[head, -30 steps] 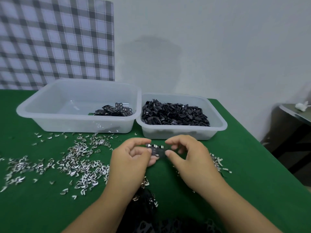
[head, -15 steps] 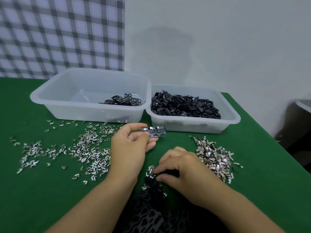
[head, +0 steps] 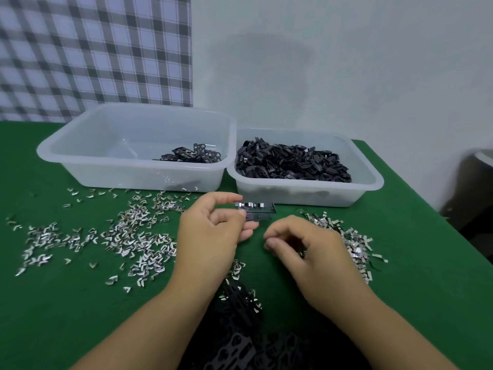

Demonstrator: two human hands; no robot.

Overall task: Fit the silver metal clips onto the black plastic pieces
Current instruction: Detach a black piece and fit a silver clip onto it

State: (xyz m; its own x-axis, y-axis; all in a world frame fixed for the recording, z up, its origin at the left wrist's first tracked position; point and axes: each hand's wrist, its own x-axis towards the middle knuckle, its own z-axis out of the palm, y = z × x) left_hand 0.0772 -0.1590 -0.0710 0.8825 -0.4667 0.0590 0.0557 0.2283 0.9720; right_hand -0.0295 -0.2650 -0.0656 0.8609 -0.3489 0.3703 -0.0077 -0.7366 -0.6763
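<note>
We see the black plastic piece (head: 258, 213) lifted above the green table (head: 66, 316), just in front of the two bins. Several silver clips (head: 252, 204) sit in a row along its upper edge. The left hand (head: 210, 236) pinches the left end of the piece between thumb and fingers. The right hand (head: 312, 252) is just beside it, lower and to the right, apart from the piece. Its fingers are curled and thumb and forefinger are close together, but the hand is blurred and we cannot tell if it holds something.

Loose clips (head: 128, 236) lie scattered on the table at the left, and a smaller clip pile (head: 352, 241) at the right. Between the forearms lies a dark heap (head: 240, 329) of black parts. Behind, the left bin (head: 80, 161) holds few black parts and the right bin (head: 368, 182) holds many.
</note>
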